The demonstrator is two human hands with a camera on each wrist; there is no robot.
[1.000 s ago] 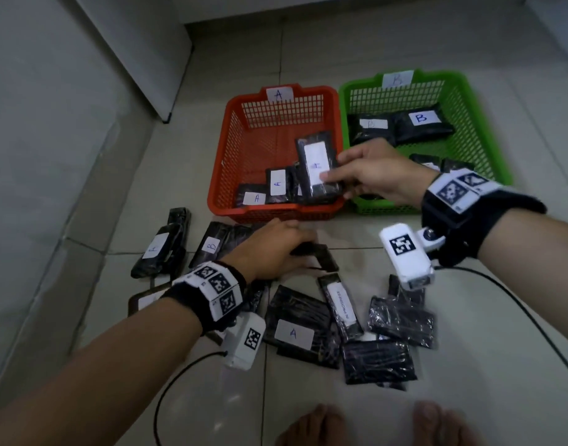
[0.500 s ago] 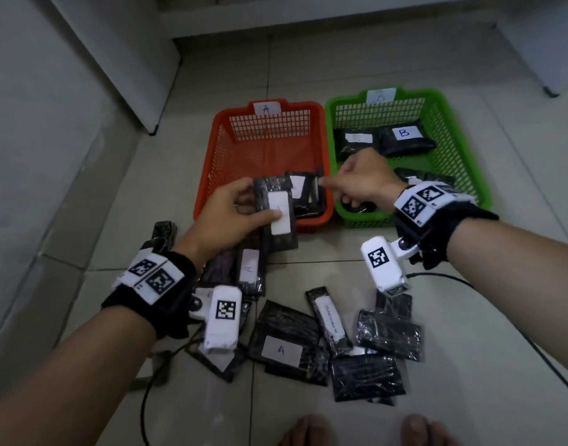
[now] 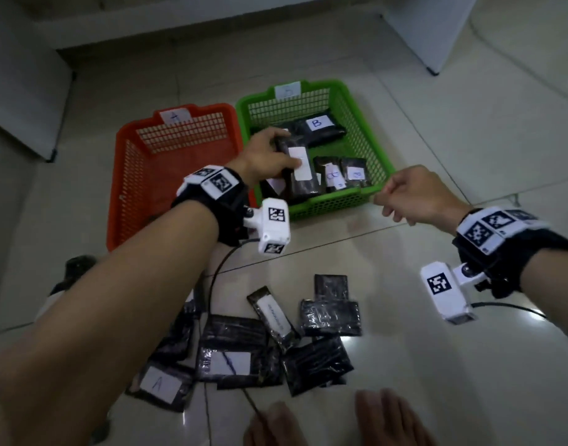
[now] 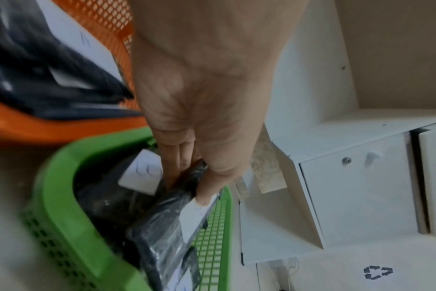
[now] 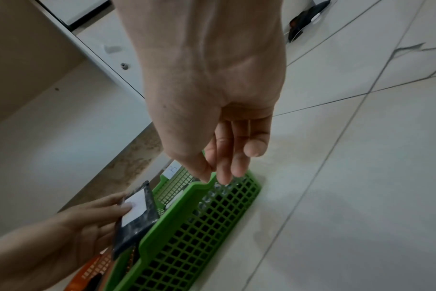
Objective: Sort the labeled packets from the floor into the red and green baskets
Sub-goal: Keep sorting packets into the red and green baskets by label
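— Starting big: what lies on the tiled floor (image 3: 437, 175)?
— A red basket (image 3: 128, 175) and a green basket (image 3: 369, 136) side by side, touching. The green one holds several black packets, one labelled B (image 3: 318, 125).
— And nearer the person?
— A loose pile of packets (image 3: 269, 342) on the floor, one marked A (image 3: 158, 384).
— The left hand (image 3: 263, 152)?
— Over the green basket, its fingers (image 4: 177, 157) and thumb gripping a black packet (image 3: 298, 175) with a white label, tilted above the packets inside.
— The right hand (image 3: 414, 197)?
— Holding nothing, fingers (image 5: 234, 149) loosely bent, hovering by the green basket's near right corner.
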